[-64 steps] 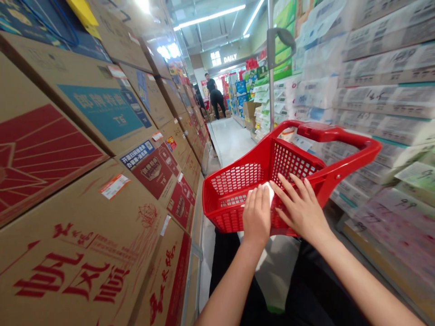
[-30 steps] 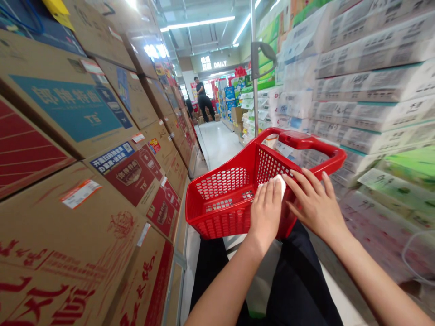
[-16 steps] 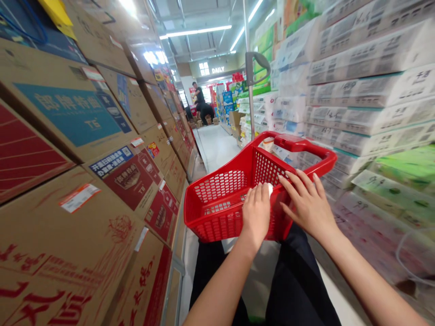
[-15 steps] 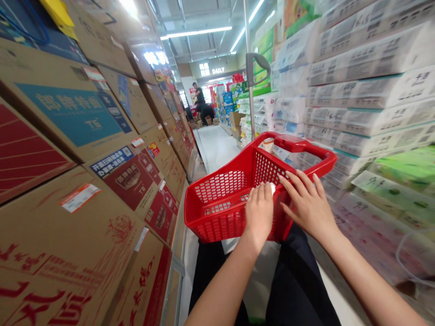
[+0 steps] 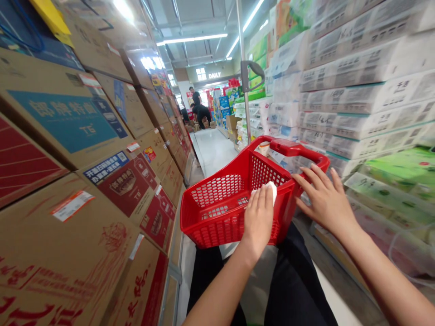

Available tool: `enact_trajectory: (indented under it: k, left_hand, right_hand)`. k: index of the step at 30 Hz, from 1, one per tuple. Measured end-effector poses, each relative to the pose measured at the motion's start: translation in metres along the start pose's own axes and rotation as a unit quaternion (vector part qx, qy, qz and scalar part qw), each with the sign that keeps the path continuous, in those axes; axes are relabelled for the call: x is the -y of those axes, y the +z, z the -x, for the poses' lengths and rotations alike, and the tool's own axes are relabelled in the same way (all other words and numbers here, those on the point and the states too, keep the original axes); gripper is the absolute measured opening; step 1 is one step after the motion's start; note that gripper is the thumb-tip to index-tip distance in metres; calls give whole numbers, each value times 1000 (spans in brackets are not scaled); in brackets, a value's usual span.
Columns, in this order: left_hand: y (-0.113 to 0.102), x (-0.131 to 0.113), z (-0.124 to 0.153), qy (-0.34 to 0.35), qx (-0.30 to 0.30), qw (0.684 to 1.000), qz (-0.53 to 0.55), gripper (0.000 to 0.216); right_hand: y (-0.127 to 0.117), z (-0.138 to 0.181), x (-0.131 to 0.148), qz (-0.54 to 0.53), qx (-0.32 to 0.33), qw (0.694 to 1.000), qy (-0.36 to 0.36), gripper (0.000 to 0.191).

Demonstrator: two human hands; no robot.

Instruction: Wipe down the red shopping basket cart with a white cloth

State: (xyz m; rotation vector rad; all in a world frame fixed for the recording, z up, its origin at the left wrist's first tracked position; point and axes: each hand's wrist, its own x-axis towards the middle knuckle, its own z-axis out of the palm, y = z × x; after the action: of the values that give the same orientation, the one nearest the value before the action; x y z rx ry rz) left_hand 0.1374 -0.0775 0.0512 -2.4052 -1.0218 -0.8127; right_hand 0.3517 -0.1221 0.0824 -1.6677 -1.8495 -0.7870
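A red plastic shopping basket (image 5: 212, 230) with perforated walls stands in front of me by my legs, and I see nothing inside it. Its moulded handle (image 5: 288, 148) points to the far right. My left hand (image 5: 258, 209) presses a folded white cloth (image 5: 272, 190), perhaps a tissue, against the basket's near rim; the fingers lie together over it, and part of the cloth is hidden. Fingers spread, my right hand (image 5: 328, 198) touches the basket's right-hand corner just below the handle with its fingertips. Nothing is held in it.
Stacked cardboard cartons (image 5: 102, 206) line the left side closely. White packs (image 5: 353, 97) of what looks like paper are piled on the right. A metal pole (image 5: 248, 117) with a grey grip rises behind the basket. Two people (image 5: 200, 111) are farther down the aisle.
My right hand has shifted right and opened wider, lifting partly off the rim. More of the white cloth shows beyond my left fingers. The view has shifted slightly.
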Motion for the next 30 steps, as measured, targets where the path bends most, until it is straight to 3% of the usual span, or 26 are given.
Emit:
enact_trajectory:
  k: [8, 15, 23, 30]
  left_hand:
    - [9, -44, -43, 11, -20, 1000, 21, 57]
    - [3, -20, -7, 57, -39, 997, 29, 56]
    - [18, -44, -48, 26, -32, 999, 32, 53]
    - [9, -27, -16, 95, -40, 994, 23, 57]
  right_hand:
    - [-2, 5, 11, 5, -11, 1000, 19, 62]
    - [-3, 9, 9, -2, -6, 1000, 18, 66]
    - [-6, 1, 11, -5, -5, 999, 36, 89]
    - [-6, 4, 8, -12, 0, 1000, 27, 93]
